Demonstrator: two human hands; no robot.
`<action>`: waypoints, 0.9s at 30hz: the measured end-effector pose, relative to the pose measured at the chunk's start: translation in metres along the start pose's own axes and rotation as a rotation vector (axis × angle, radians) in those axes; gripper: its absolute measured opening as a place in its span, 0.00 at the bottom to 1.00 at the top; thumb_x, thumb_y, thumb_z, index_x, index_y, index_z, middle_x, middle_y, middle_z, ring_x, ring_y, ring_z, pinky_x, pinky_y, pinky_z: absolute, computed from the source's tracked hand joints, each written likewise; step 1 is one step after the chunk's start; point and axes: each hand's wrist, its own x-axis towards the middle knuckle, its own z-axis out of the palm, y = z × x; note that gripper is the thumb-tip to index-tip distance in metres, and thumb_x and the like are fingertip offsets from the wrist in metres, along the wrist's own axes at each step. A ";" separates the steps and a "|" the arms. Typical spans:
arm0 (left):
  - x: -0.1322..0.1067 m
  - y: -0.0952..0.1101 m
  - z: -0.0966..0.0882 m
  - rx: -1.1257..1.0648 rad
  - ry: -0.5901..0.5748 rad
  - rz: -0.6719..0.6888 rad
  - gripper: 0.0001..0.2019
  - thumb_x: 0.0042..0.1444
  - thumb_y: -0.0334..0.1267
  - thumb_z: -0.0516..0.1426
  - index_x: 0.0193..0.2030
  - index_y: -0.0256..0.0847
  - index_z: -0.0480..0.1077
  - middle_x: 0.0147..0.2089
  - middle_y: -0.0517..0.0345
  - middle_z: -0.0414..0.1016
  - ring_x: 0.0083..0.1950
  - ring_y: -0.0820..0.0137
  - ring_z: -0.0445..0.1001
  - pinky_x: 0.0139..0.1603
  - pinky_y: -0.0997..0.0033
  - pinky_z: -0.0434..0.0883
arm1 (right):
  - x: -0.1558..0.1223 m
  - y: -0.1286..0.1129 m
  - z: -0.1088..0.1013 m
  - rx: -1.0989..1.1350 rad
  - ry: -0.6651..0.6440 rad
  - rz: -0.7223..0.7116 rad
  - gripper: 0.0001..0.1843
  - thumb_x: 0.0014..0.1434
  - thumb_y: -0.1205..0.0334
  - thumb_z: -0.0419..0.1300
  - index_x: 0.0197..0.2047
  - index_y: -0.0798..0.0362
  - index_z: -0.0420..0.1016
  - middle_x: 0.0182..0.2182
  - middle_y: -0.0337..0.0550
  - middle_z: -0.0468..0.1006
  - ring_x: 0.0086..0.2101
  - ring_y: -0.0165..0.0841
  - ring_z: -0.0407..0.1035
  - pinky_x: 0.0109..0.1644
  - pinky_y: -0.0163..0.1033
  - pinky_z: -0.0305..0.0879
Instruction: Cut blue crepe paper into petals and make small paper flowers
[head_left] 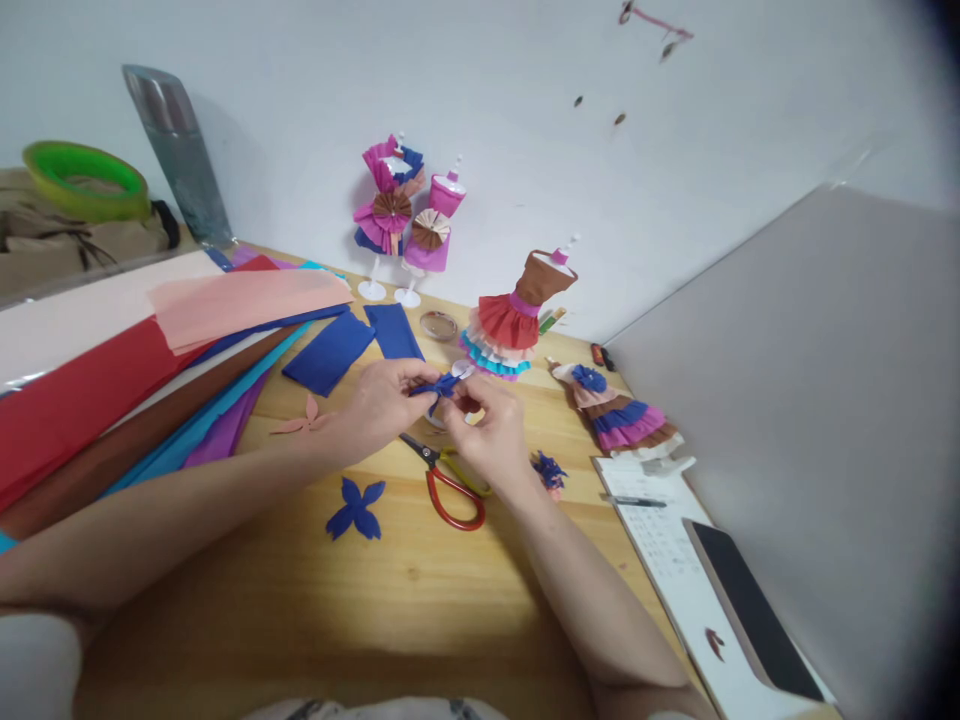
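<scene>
Between my two hands is a small blue crepe paper flower (444,384), pinched from both sides above the table. My left hand (390,396) grips its left edge with thumb and fingers. Closed on the right side of the same piece is my right hand (486,420). Scissors with red and yellow handles (454,505) lie just below the hands. A flat blue four-petal paper cutout (355,509) rests on the table nearer to me. Left of my left hand lies a peach petal cutout (304,418), partly covered by my wrist.
Coloured crepe paper sheets (112,420) fan out at left. Folded blue paper (330,352) lies beside them. Small dress forms (510,320) in paper dresses stand along the wall. At right are a paper dress (622,415), a pen (637,501), a phone (750,600) and a ruffled blue flower (550,470).
</scene>
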 end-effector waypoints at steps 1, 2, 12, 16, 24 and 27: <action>-0.001 0.002 0.000 0.037 0.002 0.008 0.10 0.50 0.29 0.57 0.36 0.41 0.79 0.37 0.60 0.83 0.40 0.68 0.79 0.42 0.71 0.73 | 0.000 0.000 0.000 0.022 -0.013 0.021 0.08 0.51 0.68 0.56 0.22 0.52 0.63 0.20 0.35 0.64 0.23 0.28 0.59 0.29 0.35 0.57; -0.001 0.004 0.001 0.087 0.006 0.019 0.10 0.50 0.28 0.57 0.36 0.41 0.79 0.37 0.60 0.82 0.39 0.68 0.78 0.42 0.71 0.73 | 0.001 0.001 0.000 0.049 -0.029 0.047 0.08 0.50 0.67 0.56 0.21 0.52 0.62 0.19 0.34 0.63 0.23 0.27 0.58 0.28 0.35 0.55; -0.002 0.003 -0.006 0.519 -0.035 0.272 0.11 0.54 0.26 0.54 0.35 0.41 0.77 0.36 0.57 0.80 0.39 0.69 0.75 0.43 0.71 0.69 | 0.007 0.004 -0.002 0.400 -0.128 0.433 0.12 0.43 0.59 0.58 0.18 0.51 0.57 0.16 0.30 0.56 0.20 0.24 0.49 0.25 0.33 0.46; -0.002 0.005 -0.007 0.539 -0.079 0.261 0.12 0.53 0.25 0.53 0.34 0.43 0.77 0.36 0.56 0.79 0.40 0.67 0.75 0.45 0.68 0.69 | 0.011 0.005 -0.004 0.641 -0.227 0.592 0.11 0.42 0.59 0.59 0.17 0.51 0.60 0.14 0.31 0.59 0.19 0.24 0.50 0.24 0.33 0.46; 0.004 0.006 -0.008 0.041 -0.136 -0.026 0.09 0.47 0.28 0.58 0.32 0.41 0.79 0.32 0.58 0.81 0.36 0.66 0.78 0.41 0.69 0.72 | 0.013 0.009 -0.005 0.818 -0.277 0.747 0.13 0.39 0.60 0.63 0.15 0.52 0.63 0.12 0.32 0.63 0.16 0.23 0.52 0.22 0.33 0.44; 0.008 0.004 -0.010 -0.249 -0.190 -0.190 0.07 0.44 0.31 0.61 0.32 0.38 0.79 0.32 0.56 0.82 0.37 0.65 0.80 0.42 0.67 0.75 | 0.015 0.008 -0.007 0.817 -0.286 0.736 0.14 0.40 0.57 0.65 0.16 0.53 0.64 0.13 0.32 0.64 0.16 0.22 0.53 0.22 0.32 0.44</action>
